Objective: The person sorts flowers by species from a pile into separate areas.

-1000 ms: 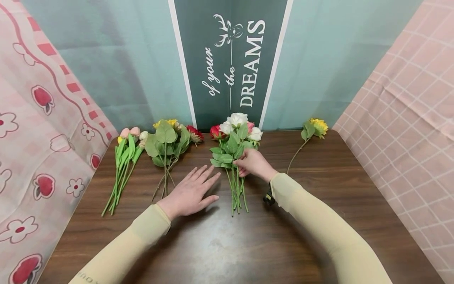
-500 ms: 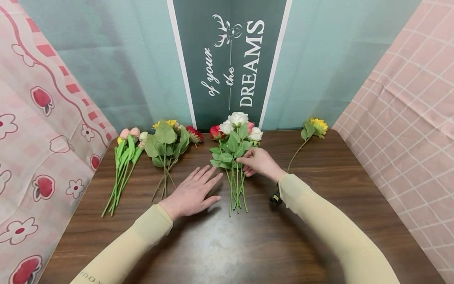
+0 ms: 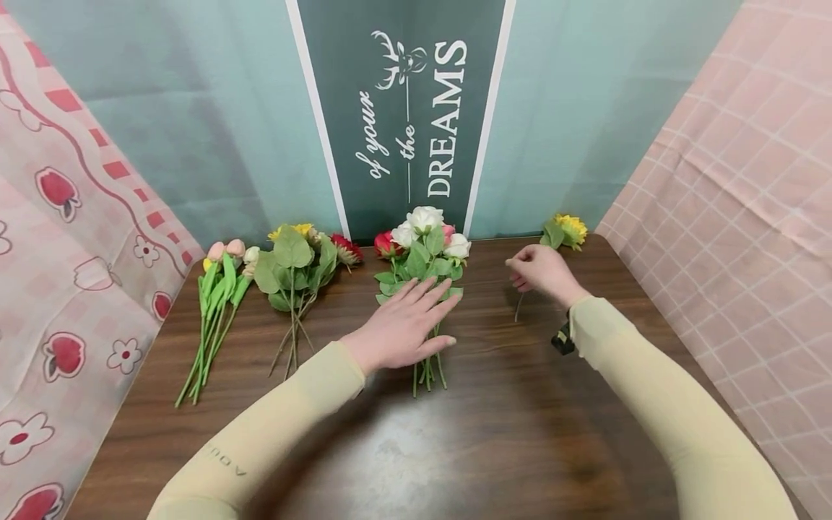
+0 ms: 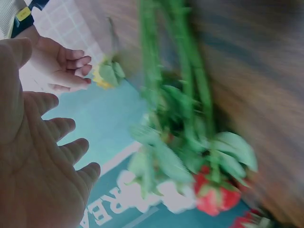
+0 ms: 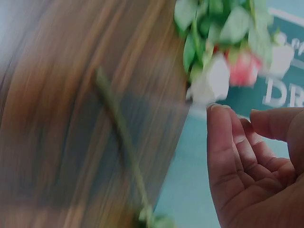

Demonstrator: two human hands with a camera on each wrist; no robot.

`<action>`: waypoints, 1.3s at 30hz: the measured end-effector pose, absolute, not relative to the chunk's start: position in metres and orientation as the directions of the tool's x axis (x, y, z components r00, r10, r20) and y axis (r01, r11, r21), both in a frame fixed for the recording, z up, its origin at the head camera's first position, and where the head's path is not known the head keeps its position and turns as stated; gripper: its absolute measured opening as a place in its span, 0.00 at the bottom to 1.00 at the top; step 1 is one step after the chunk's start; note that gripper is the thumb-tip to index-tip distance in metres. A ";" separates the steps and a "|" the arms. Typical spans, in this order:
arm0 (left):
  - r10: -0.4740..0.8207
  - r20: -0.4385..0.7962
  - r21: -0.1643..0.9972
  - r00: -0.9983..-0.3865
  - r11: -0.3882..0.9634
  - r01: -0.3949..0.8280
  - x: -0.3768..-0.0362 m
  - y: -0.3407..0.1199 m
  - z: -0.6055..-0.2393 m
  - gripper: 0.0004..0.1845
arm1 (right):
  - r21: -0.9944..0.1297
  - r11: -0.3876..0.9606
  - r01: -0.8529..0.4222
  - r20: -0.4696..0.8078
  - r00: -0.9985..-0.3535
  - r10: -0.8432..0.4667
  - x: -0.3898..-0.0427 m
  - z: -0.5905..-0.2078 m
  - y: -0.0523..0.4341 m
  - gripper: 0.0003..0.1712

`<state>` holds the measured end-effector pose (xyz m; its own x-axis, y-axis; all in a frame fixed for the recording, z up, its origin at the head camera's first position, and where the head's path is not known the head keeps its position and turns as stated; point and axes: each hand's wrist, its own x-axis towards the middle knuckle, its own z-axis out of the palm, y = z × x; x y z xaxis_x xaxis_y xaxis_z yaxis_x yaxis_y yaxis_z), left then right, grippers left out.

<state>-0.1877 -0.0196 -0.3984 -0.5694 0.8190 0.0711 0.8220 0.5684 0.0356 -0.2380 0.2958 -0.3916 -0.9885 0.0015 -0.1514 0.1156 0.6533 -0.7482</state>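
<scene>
Dark wooden table (image 3: 494, 433), seen from the head camera, with walls of patterned cloth at 9 and 3 o'clock and a green sign (image 3: 403, 108) at 12 o'clock.

Rose bunch (image 3: 422, 253) at table centre, blooms toward 12 o'clock, stems toward 6. Left hand (image 3: 403, 328) lies flat on its stems and leaves, fingers (image 3: 432, 292) straight and slightly spread, pressing without curling round anything.

Leafy mixed bunch (image 3: 299, 267) at 10 o'clock; tulip bunch (image 3: 217, 303) further toward 9 o'clock.

Single sunflower (image 3: 565, 230) at 1 o'clock, head near the far table edge, thin stem (image 3: 518, 310) running toward 6 o'clock. Right hand (image 3: 542, 273) sits over the stem's upper part, fingers curled; the right wrist view shows them loosely bent with the stem (image 5: 118, 133) apart from them, so no grip is evident.

Handling, as judged: the sunflower looks light, with a thin bendable stem and a heavier head; hold is best taken mid-stem, below the leaves, never on the petals.
</scene>
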 end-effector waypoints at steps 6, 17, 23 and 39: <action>0.835 0.064 0.005 -0.547 0.548 0.836 -0.196 0.019 -0.387 0.40 | -0.714 0.689 0.121 -0.112 -0.992 0.059 -0.242 -0.386 0.333 0.19; 0.847 -0.012 -0.074 -0.531 0.529 0.845 -0.199 0.082 -0.394 0.40 | -0.674 0.714 0.191 -0.128 -0.982 0.142 -0.256 -0.401 0.370 0.22; 0.848 -0.065 -0.060 -0.526 0.523 0.850 -0.192 0.102 -0.406 0.39 | -0.699 0.661 0.272 -0.173 -0.962 0.213 -0.267 -0.420 0.371 0.21; 0.845 -0.115 -0.060 -0.522 0.518 0.853 -0.186 0.108 -0.425 0.38 | -0.808 0.317 0.496 -0.370 -0.847 0.382 -0.289 -0.447 0.366 0.24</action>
